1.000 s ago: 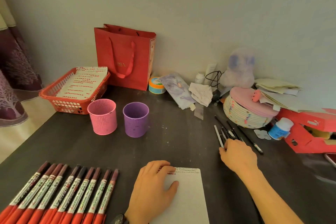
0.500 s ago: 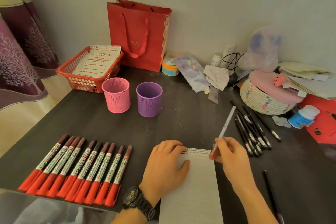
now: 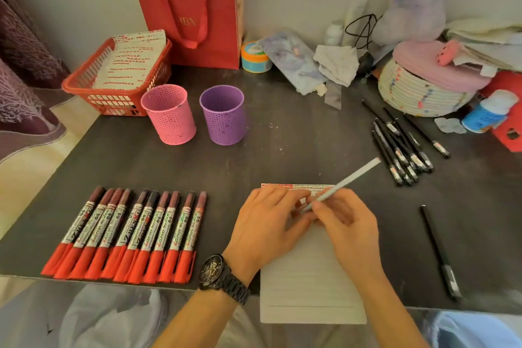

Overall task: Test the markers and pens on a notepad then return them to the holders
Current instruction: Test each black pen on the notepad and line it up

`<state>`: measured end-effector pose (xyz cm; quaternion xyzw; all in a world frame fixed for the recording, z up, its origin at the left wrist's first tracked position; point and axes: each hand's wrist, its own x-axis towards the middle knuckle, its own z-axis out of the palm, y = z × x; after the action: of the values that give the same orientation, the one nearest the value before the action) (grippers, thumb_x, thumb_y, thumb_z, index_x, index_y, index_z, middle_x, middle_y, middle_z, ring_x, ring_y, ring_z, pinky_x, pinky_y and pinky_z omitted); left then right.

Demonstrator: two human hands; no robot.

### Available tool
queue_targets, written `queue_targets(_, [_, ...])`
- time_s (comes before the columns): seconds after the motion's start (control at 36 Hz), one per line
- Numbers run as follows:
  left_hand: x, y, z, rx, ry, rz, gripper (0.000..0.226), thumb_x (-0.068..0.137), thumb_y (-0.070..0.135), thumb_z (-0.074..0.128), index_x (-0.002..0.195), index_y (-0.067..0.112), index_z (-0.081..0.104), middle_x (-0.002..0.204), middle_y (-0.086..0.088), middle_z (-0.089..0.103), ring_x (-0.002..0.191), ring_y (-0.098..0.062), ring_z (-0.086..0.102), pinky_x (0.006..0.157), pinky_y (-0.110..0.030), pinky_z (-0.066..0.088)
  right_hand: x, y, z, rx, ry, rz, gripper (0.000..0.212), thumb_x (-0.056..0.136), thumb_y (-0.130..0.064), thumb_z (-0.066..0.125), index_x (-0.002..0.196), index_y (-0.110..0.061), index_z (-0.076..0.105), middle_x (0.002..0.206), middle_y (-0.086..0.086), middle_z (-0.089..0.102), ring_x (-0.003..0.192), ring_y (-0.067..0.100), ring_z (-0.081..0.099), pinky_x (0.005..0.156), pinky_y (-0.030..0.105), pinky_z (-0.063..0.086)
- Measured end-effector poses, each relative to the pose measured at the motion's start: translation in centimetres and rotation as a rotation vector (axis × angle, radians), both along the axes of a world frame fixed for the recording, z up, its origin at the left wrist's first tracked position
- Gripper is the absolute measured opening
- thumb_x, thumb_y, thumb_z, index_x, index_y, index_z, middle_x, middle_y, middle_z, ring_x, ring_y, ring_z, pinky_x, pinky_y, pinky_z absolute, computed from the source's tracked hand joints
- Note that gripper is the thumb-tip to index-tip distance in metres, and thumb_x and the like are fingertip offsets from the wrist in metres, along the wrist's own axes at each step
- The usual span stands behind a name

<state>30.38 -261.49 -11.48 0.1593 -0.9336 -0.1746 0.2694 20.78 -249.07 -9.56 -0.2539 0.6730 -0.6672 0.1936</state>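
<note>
A white lined notepad (image 3: pixel 308 285) lies at the table's front edge. My right hand (image 3: pixel 347 226) holds a thin white pen (image 3: pixel 350 176) over its top, the pen slanting up to the right. My left hand (image 3: pixel 265 223) rests on the notepad's top left, its fingertips touching the pen's lower end. Several red markers (image 3: pixel 124 234) lie in a row at the front left. Several black pens (image 3: pixel 401 144) lie in a bunch at the right, and one more black pen (image 3: pixel 439 251) lies alone at the front right. An empty pink holder (image 3: pixel 169 114) and purple holder (image 3: pixel 223 114) stand behind.
A red basket (image 3: pixel 113 99) with paper sits at the back left beside a red gift bag (image 3: pixel 192 8). A woven round box (image 3: pixel 418 93), a white-and-blue bottle (image 3: pixel 488 111), a small tub (image 3: pixel 254 56) and cloths crowd the back right. A curtain (image 3: pixel 22 65) hangs at left.
My right hand picked the white pen out of the bunch at the right and brought it over the notepad to my left hand. The view tilted down and nearer.
</note>
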Motion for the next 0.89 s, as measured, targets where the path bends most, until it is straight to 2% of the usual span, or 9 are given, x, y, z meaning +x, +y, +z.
queue_targets(0.08, [0.0,0.0,-0.2,-0.074,0.016,-0.007,0.027,0.097,0.040,0.055,0.116,0.027,0.068,0.101,0.011,0.068,0.093,-0.014,0.059,0.076,-0.025,0.040,-0.1,0.1,-0.5,0.062,0.025,0.027,0.018,0.090,-0.004,0.071,0.098,-0.020,0.073,0.090,0.001,0.076,0.086,0.019,0.073,0.078,0.036,0.059])
queue_targets(0.17, [-0.1,0.2,-0.1,-0.115,0.031,-0.001,0.025,0.100,0.037,0.048,0.101,0.021,0.068,0.090,0.006,0.062,0.079,-0.017,0.053,0.066,-0.027,0.036,0.0,-0.1,-0.3,0.052,0.027,0.016,0.009,0.094,-0.022,0.067,0.100,-0.023,0.073,0.088,-0.002,0.076,0.081,0.017,0.073,0.068,0.024,0.057])
queue_targets(0.25, [-0.2,0.5,0.3,-0.103,0.036,0.026,0.033,0.102,0.038,0.043,0.078,0.018,0.055,0.074,0.005,0.050,0.066,-0.015,0.040,0.061,-0.027,0.028,0.1,-0.2,-0.2,0.065,0.059,0.016,0.019,0.091,-0.036,0.062,0.098,-0.022,0.072,0.083,-0.006,0.075,0.075,0.011,0.071,0.063,0.019,0.054])
queue_targets(0.33, [-0.3,0.7,0.3,-0.101,0.057,0.016,0.040,0.102,0.039,0.043,0.067,0.020,0.045,0.062,0.006,0.045,0.058,-0.012,0.032,0.057,-0.027,0.025,0.1,-0.1,-0.4,0.073,0.050,0.034,0.015,0.095,-0.028,0.060,0.092,-0.018,0.070,0.076,-0.007,0.072,0.068,0.006,0.067,0.060,0.016,0.051])
queue_targets(0.44, [-0.1,0.6,0.4,-0.135,0.083,0.045,0.045,0.101,0.049,0.040,0.062,0.025,0.035,0.053,0.006,0.047,0.051,-0.012,0.032,0.048,-0.028,0.030,-0.3,0.1,-0.5,0.020,-0.020,0.007,0.016,0.101,-0.019,0.056,0.091,-0.015,0.069,0.075,0.004,0.072,0.062,0.010,0.065,0.058,0.020,0.053])
queue_targets(0.58, [-0.1,0.6,0.3,-0.083,0.094,0.069,0.047,0.093,0.060,0.051,0.067,0.024,0.035,0.064,0.013,0.038,0.063,-0.010,0.032,0.057,-0.026,0.029,-1.1,0.6,-0.4,-0.127,-0.107,-0.118,0.015,0.103,-0.018,0.054,0.094,-0.013,0.065,0.064,0.005,0.056,0.053,0.020,0.056,0.050,0.025,0.048])
queue_targets(0.69, [-0.3,0.1,-0.1,0.011,0.025,0.167,0.036,0.086,0.049,0.063,0.078,0.025,0.037,0.079,0.012,0.043,0.076,-0.012,0.040,0.068,-0.027,0.034,-1.6,0.5,-0.3,-0.175,-0.189,-0.102,0.007,0.101,-0.011,0.054,0.095,-0.011,0.057,0.065,0.011,0.058,0.046,0.023,0.054,0.043,0.025,0.044])
queue_targets(0.81, [-0.4,-0.5,-0.5,0.121,-0.066,0.179,0.034,0.082,0.047,0.062,0.083,0.031,0.032,0.095,0.014,0.052,0.092,-0.011,0.048,0.077,-0.027,0.040,-2.2,0.1,-0.1,-0.157,-0.206,-0.041,0.026,0.102,-0.015,0.051,0.077,-0.015,0.058,0.058,0.014,0.059,0.042,0.024,0.052,0.041,0.027,0.042])
queue_targets(0.89, [-0.5,-0.8,-0.7,0.168,-0.091,0.189,0.036,0.081,0.051,0.062,0.083,0.035,0.030,0.100,0.019,0.052,0.095,-0.005,0.046,0.080,-0.023,0.037,-3.1,-0.8,0.9,-0.134,-0.209,-0.018,0.026,0.095,-0.024,0.051,0.076,-0.012,0.063,0.061,0.017,0.062,0.043,0.025,0.055,0.040,0.030,0.043])
